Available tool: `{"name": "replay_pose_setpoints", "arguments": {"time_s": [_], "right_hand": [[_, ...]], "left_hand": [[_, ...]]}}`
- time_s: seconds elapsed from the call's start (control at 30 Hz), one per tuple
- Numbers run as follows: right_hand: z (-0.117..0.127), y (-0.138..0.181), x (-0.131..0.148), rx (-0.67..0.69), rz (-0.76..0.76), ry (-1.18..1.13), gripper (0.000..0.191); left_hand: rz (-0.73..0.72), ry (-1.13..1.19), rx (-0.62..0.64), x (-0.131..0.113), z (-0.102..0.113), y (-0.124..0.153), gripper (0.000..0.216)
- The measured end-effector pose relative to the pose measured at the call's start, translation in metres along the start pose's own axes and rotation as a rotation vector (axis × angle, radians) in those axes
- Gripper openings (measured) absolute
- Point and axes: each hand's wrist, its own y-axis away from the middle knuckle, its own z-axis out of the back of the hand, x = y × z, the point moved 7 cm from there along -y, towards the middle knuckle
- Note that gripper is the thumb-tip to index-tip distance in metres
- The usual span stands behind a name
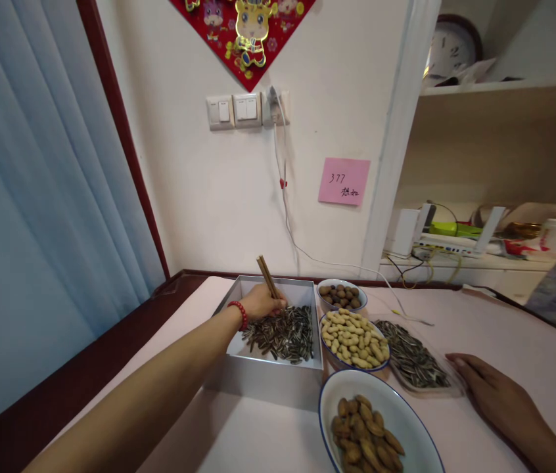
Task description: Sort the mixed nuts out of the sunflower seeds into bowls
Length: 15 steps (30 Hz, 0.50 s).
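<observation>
My left hand, with a red bead bracelet at its wrist, reaches into a grey-white box. It is closed around a pair of chopsticks, their upper ends tilted to the left and their lower ends hidden by the hand. Striped sunflower seeds cover much of the box floor. At the right, my right hand lies with fingers stretched at the edge of a clear plastic tray of sunflower seeds; whether it touches the tray is hard to make out.
Right of the box stand a bowl of round brown nuts, a bowl of peanuts and a larger white bowl with almond-shaped nuts. A white cable runs onto the table. A router sits on the shelf.
</observation>
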Motion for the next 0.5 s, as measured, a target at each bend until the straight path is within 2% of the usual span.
{"name": "replay_pose_setpoints", "arguments": {"time_s": [0.27, 0.5], "right_hand": [[0.001, 0.0, 0.002, -0.032, 0.005, -0.001, 0.057], [0.002, 0.0, 0.002, -0.016, -0.013, -0.02, 0.058]], "left_hand": [[0.03, 0.013, 0.059, 0.004, -0.009, 0.004, 0.005], [0.082, 0.044, -0.004, 0.01, -0.008, 0.001, 0.01]]}}
